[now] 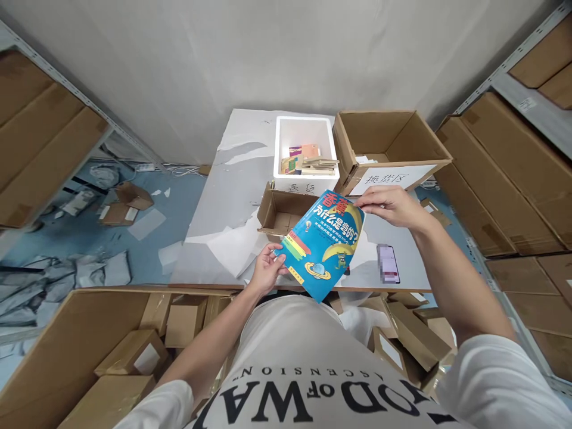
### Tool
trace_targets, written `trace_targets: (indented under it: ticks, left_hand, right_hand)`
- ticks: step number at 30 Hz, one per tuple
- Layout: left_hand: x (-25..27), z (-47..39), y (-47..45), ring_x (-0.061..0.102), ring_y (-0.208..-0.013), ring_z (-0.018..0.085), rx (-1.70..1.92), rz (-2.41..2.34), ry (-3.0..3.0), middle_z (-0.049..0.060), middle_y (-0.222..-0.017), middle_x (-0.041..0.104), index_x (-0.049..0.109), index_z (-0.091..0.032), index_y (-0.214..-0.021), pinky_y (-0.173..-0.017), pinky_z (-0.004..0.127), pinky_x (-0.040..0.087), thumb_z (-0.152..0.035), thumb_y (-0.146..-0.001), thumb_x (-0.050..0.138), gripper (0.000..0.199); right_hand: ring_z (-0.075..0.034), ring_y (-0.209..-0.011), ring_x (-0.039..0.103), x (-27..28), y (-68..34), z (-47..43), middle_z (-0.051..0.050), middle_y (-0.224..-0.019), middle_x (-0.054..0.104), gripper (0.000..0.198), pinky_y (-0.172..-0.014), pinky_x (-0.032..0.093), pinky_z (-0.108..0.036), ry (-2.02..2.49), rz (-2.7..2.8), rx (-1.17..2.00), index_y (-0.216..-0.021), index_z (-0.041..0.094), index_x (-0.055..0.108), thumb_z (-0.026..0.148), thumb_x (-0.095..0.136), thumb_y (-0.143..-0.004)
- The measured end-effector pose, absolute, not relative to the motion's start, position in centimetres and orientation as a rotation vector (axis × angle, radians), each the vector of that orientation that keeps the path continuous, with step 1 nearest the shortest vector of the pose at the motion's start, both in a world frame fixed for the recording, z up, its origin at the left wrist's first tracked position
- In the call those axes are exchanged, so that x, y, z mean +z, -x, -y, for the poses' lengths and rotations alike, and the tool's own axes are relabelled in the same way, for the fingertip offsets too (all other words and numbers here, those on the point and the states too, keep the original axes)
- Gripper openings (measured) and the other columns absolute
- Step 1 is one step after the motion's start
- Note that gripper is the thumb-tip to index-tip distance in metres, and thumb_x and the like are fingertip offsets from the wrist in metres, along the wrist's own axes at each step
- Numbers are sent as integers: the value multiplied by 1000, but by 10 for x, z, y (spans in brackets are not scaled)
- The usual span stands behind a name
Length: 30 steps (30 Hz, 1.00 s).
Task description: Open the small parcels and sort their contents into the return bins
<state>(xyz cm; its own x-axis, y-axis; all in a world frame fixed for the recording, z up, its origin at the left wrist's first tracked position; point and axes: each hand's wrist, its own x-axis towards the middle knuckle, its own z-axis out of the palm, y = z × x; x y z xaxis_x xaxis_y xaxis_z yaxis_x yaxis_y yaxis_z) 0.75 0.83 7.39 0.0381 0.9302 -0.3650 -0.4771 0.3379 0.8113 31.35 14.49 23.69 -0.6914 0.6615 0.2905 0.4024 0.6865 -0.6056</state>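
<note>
Between my two hands is a blue book (322, 247) with a banana, a ringed planet and large Chinese characters on its cover. It is tilted, its cover turned up toward me. My left hand (269, 267) pinches the lower left edge between thumb and fingers. At the upper right corner, my right hand (388, 205) grips the book the same way. Just behind the book stands a small open cardboard box (286, 208), partly covered by it. Farther back, a white foam box (304, 128) with handwriting on its front holds several books (319, 164).
A large open cardboard box (402, 125) with a handwritten label stands at the table's back right. A phone (389, 264) lies on the table (243, 155) at right. Boxes fill a big carton (111, 304) at lower left; more cartons (504, 173) sit on the right shelf.
</note>
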Motion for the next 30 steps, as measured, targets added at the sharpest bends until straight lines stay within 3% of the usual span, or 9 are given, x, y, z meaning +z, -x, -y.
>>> trace_targets:
  ticks: [6, 9, 12, 15, 17, 20, 24, 27, 30]
  left_hand:
    - [79, -9, -2, 67, -63, 15, 1137, -925, -495, 0, -79, 69, 56, -20, -100, -55, 27, 57, -33, -65, 81, 45]
    - [82, -10, -8, 69, -68, 16, 1079, -854, -456, 3, -82, 70, 61, -19, -106, -62, 29, 57, -29, -69, 78, 42]
    - [85, -9, -15, 68, -93, 26, 1004, -719, -429, 11, -102, 71, 65, -17, -110, -78, 38, 56, -33, -71, 72, 42]
    - [86, -7, -19, 46, -129, 35, 917, -586, -472, 15, -133, 57, 66, -19, -113, -94, 49, 48, -34, -67, 71, 49]
    - [85, -5, -21, 33, -139, 34, 886, -596, -565, 12, -139, 52, 66, -21, -112, -100, 49, 43, -24, -58, 77, 55]
    - [83, -4, -27, 44, -132, 30, 973, -738, -649, 11, -130, 60, 68, -18, -104, -103, 44, 42, -23, -59, 81, 47]
    - [81, -4, -36, 68, -97, 24, 1188, -973, -551, 9, -105, 71, 62, -17, -100, -88, 39, 53, -43, -65, 80, 47]
    - [80, -1, -41, 71, -79, 20, 1214, -1064, -479, 6, -90, 73, 55, -18, -100, -74, 34, 57, -51, -63, 79, 55]
    - [79, 4, -43, 71, -71, 17, 1205, -1091, -415, 4, -88, 73, 51, -21, -101, -66, 30, 57, -55, -65, 76, 56]
  right_hand:
    - [-22, -100, 62, 235, -318, -147, -7, -105, 68, 27, -85, 50, -37, 810, 2275, 806, -96, 28, 68, 51, 58, -86]
    - [-22, -99, 62, 235, -309, -151, -6, -102, 67, 32, -86, 50, -39, 865, 2135, 948, -96, 26, 62, 55, 55, -86]
    - [-21, -87, 61, 242, -295, -158, -4, -90, 64, 38, -76, 50, -35, 952, 2015, 937, -92, 25, 58, 62, 55, -83]
    - [-20, -83, 57, 257, -277, -165, -3, -85, 60, 39, -71, 47, -32, 1013, 2008, 840, -90, 24, 57, 62, 52, -84]
    - [-20, -84, 56, 267, -264, -170, -4, -87, 60, 37, -72, 45, -32, 1046, 2050, 767, -91, 22, 57, 58, 49, -87]
    - [-20, -83, 54, 271, -245, -177, -5, -88, 61, 31, -74, 43, -34, 1108, 2134, 654, -91, 20, 58, 49, 47, -90]
    - [-22, -83, 55, 258, -228, -191, -7, -88, 64, 27, -78, 43, -37, 1199, 2218, 607, -92, 18, 62, 41, 48, -89]
    - [-23, -87, 58, 251, -228, -197, -8, -94, 67, 30, -82, 45, -39, 1188, 2288, 752, -100, 17, 66, 40, 48, -90]
    - [-23, -97, 59, 253, -236, -198, -6, -110, 67, 35, -88, 47, -40, 1054, 2454, 1004, -118, 23, 63, 37, 52, -88]
